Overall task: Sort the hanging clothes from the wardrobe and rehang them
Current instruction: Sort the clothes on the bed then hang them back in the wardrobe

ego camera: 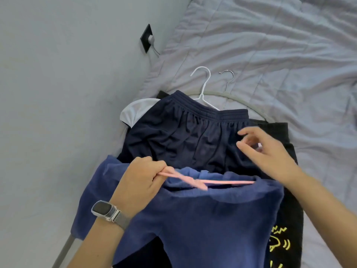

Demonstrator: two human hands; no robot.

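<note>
Patience will serve here: the left hand (144,176) grips the thin pink plastic hanger (204,181) at its left end, inside the neck of the soft blue knit shirt (202,215) lying at six o'clock on the grey quilted bed (270,45). The right hand (264,149) hovers loose-fingered at two o'clock from the shirt and, I'd judge, should steady the collar while the hanger slides.

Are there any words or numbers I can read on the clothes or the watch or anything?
No words or numbers can be read.
Black garment: a yellow print at the lower right, drawn shapes and zigzag marks, not readable letters; its lowest part is cut off by the picture's edge.
Watch on the left wrist: dark screen, nothing shown.
Blue shirt, navy shorts, pink hanger: no label visible.
</note>
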